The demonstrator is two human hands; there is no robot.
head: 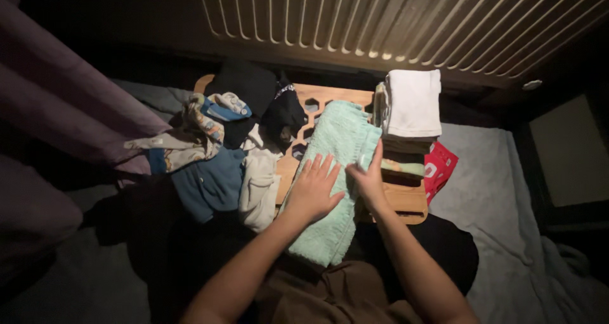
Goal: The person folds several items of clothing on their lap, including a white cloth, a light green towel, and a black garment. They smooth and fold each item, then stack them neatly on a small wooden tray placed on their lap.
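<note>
A long, pale mint-green terry towel (333, 172) lies across the wooden lap tray (406, 200), its long axis running from the tray's far edge toward the person. The left hand (315, 187) presses flat and open on its middle; the right hand (370, 178), fingers extended, touches its right edge beside the folded stack (411, 108).

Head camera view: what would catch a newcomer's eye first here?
Both hands, left hand and right hand, press flat on a mint-green terry towel at centre, draped over a wooden tray. A neat stack topped by a white folded cloth stands right; a jumbled clothes pile lies left.
</note>
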